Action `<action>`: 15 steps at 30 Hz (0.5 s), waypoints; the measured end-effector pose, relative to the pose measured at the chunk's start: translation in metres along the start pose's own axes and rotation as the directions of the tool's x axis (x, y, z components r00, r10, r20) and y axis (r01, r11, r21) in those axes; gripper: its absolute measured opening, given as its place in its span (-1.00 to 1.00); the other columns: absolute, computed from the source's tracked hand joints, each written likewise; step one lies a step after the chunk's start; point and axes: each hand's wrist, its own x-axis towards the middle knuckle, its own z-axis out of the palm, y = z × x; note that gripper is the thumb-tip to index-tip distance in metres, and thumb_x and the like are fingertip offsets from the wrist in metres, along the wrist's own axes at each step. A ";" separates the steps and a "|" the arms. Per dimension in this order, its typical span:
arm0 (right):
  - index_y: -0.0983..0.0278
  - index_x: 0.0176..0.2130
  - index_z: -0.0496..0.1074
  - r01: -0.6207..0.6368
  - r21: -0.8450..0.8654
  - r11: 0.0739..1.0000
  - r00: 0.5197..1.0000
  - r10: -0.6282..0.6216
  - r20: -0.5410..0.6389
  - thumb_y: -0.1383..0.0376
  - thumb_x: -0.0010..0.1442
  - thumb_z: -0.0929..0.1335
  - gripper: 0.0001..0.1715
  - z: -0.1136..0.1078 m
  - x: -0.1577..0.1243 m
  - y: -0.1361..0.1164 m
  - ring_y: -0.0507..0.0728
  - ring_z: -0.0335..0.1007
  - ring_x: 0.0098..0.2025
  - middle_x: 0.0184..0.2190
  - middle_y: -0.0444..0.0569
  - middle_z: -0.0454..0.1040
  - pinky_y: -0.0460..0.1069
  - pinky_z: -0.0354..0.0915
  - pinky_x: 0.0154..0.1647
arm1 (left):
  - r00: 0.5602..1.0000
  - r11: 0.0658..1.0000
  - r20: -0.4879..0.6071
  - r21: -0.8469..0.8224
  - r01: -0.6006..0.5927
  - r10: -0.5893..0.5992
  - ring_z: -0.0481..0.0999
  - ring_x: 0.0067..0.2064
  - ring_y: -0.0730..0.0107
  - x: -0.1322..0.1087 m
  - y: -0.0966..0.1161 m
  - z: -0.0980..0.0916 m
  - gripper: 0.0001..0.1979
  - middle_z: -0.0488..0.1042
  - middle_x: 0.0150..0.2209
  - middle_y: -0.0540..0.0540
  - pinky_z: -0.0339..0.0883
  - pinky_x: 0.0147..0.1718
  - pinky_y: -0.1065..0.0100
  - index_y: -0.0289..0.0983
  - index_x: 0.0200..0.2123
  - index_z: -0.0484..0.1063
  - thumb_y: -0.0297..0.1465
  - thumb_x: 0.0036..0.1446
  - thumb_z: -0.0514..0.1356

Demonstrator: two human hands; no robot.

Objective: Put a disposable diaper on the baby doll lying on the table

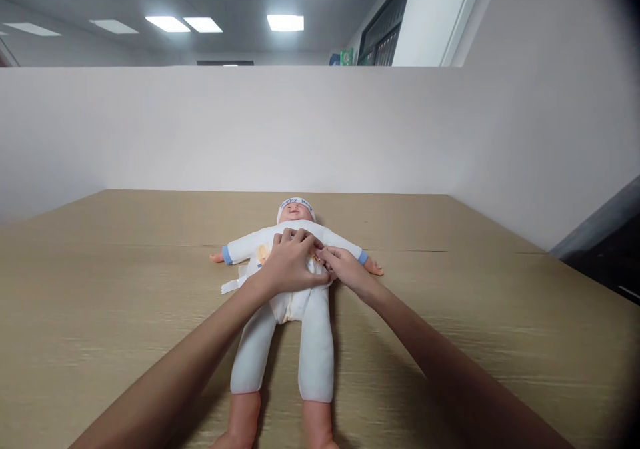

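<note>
a: where does the doll (315, 342) lie?

b: on its back on the wood-toned surface (125, 315), about midway between the left and right edges. its head points to the far edge, and its bare feet point to the near side, where the view cuts them off.

a: what does it wear?

b: a white suit (299, 225) with blue cuffs (227, 255), and a headband (296, 201) with lettering across the front. around the hips, over the suit, sits a white diaper (295, 305).

a: how does the left hand (290, 265) stand?

b: wide — the thumb is well apart from the bent fingers, and the palm arches over the doll's belly, at the front of the diaper.

a: and the right hand (347, 269)?

b: narrow, its fingers and thumb drawn together at the waist, on the side toward the surface's right edge. its fingertips are just beside the left hand's — whether they pinch anything, i cannot tell.

a: what sticks out on the other side?

b: a white tab (231, 285), pointing toward the surface's left edge, just below the doll's arm. both arms spread out sideways.

a: and past the far edge?

b: a white wall (280, 129), with bright ceiling lights (285, 23) above it.
</note>
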 end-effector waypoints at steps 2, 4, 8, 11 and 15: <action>0.18 -0.45 0.28 0.001 0.014 1.000 1.000 -0.001 0.001 -0.23 0.11 0.47 -0.39 -0.001 0.001 0.000 0.04 0.07 -0.44 -0.50 -0.24 0.21 -0.01 0.05 -0.39 | 1.000 0.999 0.016 -0.035 0.009 -0.008 0.36 0.16 -0.16 0.000 0.000 -0.003 -0.46 0.55 0.18 -0.11 0.24 0.15 -0.13 -0.14 0.08 0.49 0.03 0.15 0.35; 0.19 -0.46 0.30 0.012 0.029 1.000 1.000 -0.011 -0.010 -0.26 0.06 0.50 -0.36 -0.001 0.002 0.001 0.04 0.08 -0.42 -0.50 -0.24 0.22 -0.01 0.06 -0.37 | 0.999 0.997 0.035 -0.071 0.024 -0.021 0.36 0.18 -0.14 0.001 0.000 -0.006 -0.48 0.55 0.20 -0.10 0.23 0.17 -0.13 -0.13 0.10 0.47 0.00 0.17 0.35; 0.19 -0.44 0.32 0.009 0.073 0.997 0.999 -0.006 -0.040 -0.25 0.08 0.50 -0.37 0.001 0.002 0.004 0.06 0.13 -0.38 -0.47 -0.22 0.25 -0.01 0.10 -0.32 | 0.996 0.992 0.083 -0.115 0.044 -0.035 0.34 0.22 -0.14 0.001 0.000 -0.010 -0.46 0.54 0.23 -0.09 0.21 0.21 -0.16 -0.10 0.14 0.44 -0.02 0.18 0.35; 0.18 -0.40 0.32 -0.017 0.115 0.993 0.998 0.025 -0.065 -0.27 0.12 0.44 -0.38 0.005 -0.001 0.006 0.07 0.17 -0.38 -0.46 -0.21 0.27 0.00 0.15 -0.31 | 0.996 0.992 0.079 -0.120 0.044 -0.034 0.33 0.23 -0.14 0.001 0.000 -0.011 -0.44 0.54 0.23 -0.08 0.21 0.21 -0.16 -0.09 0.15 0.44 -0.02 0.16 0.37; 0.18 -0.39 0.35 -0.017 0.114 0.993 0.993 0.030 -0.114 -0.23 0.16 0.44 -0.43 0.011 -0.006 0.002 0.10 0.28 -0.33 -0.44 -0.18 0.34 0.00 0.23 -0.28 | 0.997 0.993 0.068 -0.110 0.040 -0.033 0.34 0.22 -0.14 0.000 -0.001 -0.010 -0.46 0.54 0.21 -0.07 0.23 0.19 -0.14 -0.08 0.13 0.44 -0.07 0.13 0.37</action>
